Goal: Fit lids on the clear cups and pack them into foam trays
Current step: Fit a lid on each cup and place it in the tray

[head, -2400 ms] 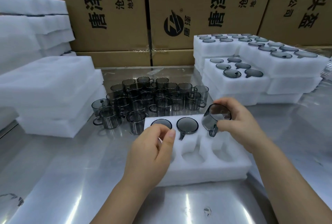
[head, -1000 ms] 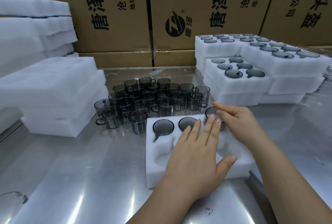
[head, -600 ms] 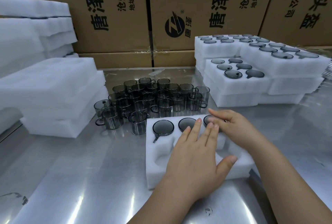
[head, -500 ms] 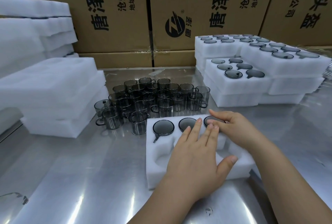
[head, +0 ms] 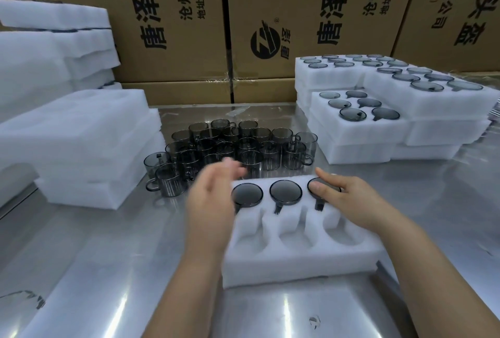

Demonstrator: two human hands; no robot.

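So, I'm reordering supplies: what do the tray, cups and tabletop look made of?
Tray: white foam, matte, fuzzy cut edges. Cups: smoky transparent plastic or glass, glossy, see-through walls. Tabletop: probably stainless steel, brushed, reflecting lights.

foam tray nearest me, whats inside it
The foam tray holds three cups in its back row; the three front pockets show bare foam. The right hand covers part of the rightmost cup.

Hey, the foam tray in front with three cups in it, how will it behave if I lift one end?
The foam tray is probably light and may bend a little, being white foam with empty pockets. The cups sit sunk to their rims, so they likely stay put.
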